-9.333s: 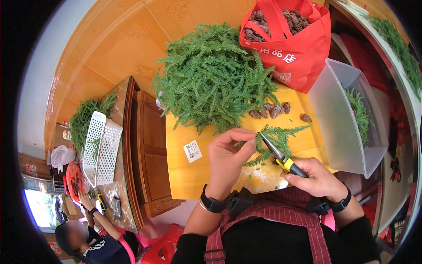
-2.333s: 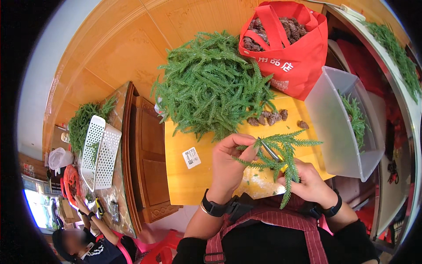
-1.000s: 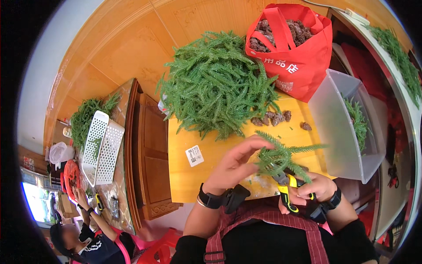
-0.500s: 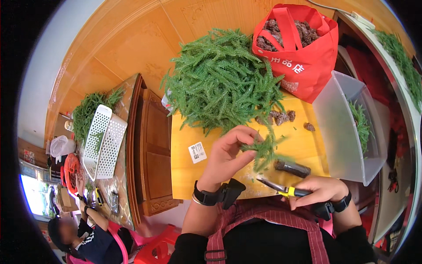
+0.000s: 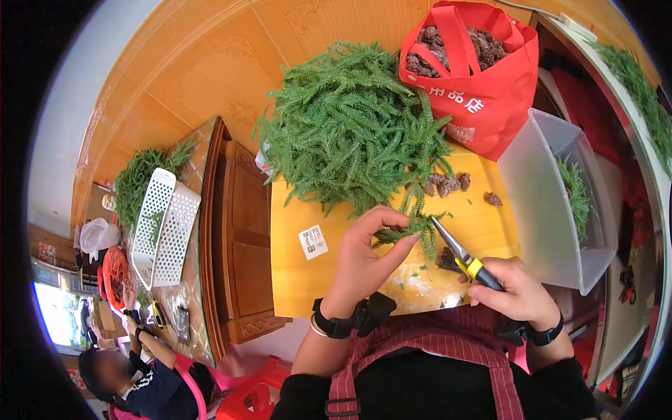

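Observation:
Between the thumb and fingers of my left hand (image 5: pixel 367 255) is a small green fir-like sprig (image 5: pixel 427 227). My right hand (image 5: pixel 516 290) is wrapped round a pair of pliers (image 5: pixel 456 246) with yellow and black handles. Their metal tip meets the sprig beside my left fingertips; whether the jaws are closed on it I cannot tell. Partly hidden behind the pliers lies a dark cylindrical bundle (image 5: pixel 446 260). A large heap of green sprigs (image 5: pixel 357 133) fills the far side of the yellow table, just beyond my left hand.
A red bag (image 5: pixel 483 112) full of pine cones stands at the far right. Near it lie loose pine cones (image 5: pixel 448 184). A translucent bin (image 5: pixel 539 203) holding greenery is on the right. A white label (image 5: pixel 313 242) lies left. Another person (image 5: pixel 157 378) sits by a side table with a white perforated basket (image 5: pixel 175 238).
The pliers have swung up and forward, from near the table's front edge to the sprig. My left hand still holds the sprig, now turned and slightly lower.

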### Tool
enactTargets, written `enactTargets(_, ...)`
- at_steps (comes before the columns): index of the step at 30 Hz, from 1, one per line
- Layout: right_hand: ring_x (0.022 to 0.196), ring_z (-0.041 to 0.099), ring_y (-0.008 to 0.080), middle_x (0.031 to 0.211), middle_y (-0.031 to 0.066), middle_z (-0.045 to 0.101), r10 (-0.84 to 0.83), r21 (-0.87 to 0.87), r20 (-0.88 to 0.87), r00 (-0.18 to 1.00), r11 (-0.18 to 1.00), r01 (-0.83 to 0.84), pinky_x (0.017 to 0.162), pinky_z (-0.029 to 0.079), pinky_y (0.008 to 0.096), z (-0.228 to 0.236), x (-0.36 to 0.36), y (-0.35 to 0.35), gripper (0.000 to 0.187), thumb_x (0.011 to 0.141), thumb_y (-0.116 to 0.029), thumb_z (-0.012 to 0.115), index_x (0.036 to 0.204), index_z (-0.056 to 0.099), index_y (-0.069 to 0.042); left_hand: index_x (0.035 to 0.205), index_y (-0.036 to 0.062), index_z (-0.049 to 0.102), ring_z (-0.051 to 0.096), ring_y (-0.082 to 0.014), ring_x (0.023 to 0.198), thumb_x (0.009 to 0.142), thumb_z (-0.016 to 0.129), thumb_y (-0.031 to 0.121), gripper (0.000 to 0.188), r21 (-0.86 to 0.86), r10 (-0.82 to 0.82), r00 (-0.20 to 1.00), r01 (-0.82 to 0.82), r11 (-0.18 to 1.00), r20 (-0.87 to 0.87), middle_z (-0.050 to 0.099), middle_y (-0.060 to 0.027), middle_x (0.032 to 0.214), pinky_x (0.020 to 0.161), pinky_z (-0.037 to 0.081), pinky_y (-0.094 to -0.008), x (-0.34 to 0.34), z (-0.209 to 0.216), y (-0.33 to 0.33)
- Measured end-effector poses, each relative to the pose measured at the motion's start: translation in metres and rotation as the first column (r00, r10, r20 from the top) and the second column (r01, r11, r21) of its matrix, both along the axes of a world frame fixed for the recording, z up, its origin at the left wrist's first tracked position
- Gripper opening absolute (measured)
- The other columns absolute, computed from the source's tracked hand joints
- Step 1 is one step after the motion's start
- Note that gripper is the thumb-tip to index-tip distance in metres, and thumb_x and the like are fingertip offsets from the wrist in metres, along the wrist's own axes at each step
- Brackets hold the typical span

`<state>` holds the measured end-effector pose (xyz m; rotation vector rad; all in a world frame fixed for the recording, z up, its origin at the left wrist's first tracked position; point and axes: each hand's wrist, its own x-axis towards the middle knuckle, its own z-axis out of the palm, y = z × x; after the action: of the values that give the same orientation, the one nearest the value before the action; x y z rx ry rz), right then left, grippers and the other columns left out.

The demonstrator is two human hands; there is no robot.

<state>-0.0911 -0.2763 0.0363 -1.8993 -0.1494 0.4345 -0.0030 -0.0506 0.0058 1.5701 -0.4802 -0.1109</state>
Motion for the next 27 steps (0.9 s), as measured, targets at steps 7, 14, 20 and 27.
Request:
enactTargets(7, 0.051, 0.046, 0.0207, 0.057, 0.0102, 0.046, -0.089, 0.002, -0.019, 0.996, 0.996, 0.089, 0.05, 0.037, 0.0329, -0.005, 0.0, 0.008, 0.024, 0.081, -0.02, 0.061, 0.072, 0.05, 0.0, 0.087, 0.0005, 0.055, 0.051, -0.0132, 0.088, 0.073, 0.066, -0.004, 0.018, -0.003, 0.011, 0.999, -0.011, 1.0, 0.05, 0.055, -0.0057, 0.092, 0.079, 0.039, -0.0249, 0.0, -0.002, -0.001)
enactTargets(14, 0.057, 0.048, 0.029, 0.061, 0.0132, 0.046, -0.069, -0.168, 0.123, 0.99, 0.982, 0.089, 0.054, 0.038, 0.0374, 0.0, 0.006, 0.012, 0.027, 0.079, -0.02, 0.061, 0.068, 0.046, 0.0, 0.086, -0.0011, 0.057, 0.053, -0.0118, 0.082, 0.073, 0.067, -0.003, 0.017, 0.042, -0.018, 1.0, 0.017, 0.999, 0.005, 0.056, -0.0061, 0.089, 0.073, 0.043, -0.0229, -0.002, 0.0, -0.004)
enactTargets(20, 0.065, 0.05, 0.0312, 0.068, 0.0139, 0.049, 0.026, -0.238, 0.24, 0.97, 0.971, 0.033, 0.059, 0.04, 0.0367, -0.001, 0.011, 0.014, 0.021, 0.077, -0.017, 0.062, 0.072, 0.051, 0.001, 0.082, -0.0011, 0.059, 0.054, -0.01, 0.076, 0.073, 0.067, -0.002, 0.013, 0.09, -0.012, 1.0, 0.012, 0.996, -0.006, 0.057, -0.0042, 0.082, 0.068, 0.042, -0.0211, -0.007, 0.007, -0.007)
enactTargets(27, 0.065, 0.05, 0.0324, 0.067, 0.0151, 0.048, 0.074, -0.241, 0.245, 0.967, 0.97, -0.013, 0.059, 0.04, 0.0387, -0.008, 0.017, 0.015, 0.022, 0.078, -0.017, 0.061, 0.074, 0.05, 0.001, 0.079, -0.0024, 0.06, 0.052, -0.0099, 0.066, 0.073, 0.068, 0.001, 0.011, 0.119, -0.004, 1.0, 0.005, 0.993, -0.01, 0.055, -0.0045, 0.071, 0.058, 0.041, -0.0213, -0.008, 0.008, -0.009)
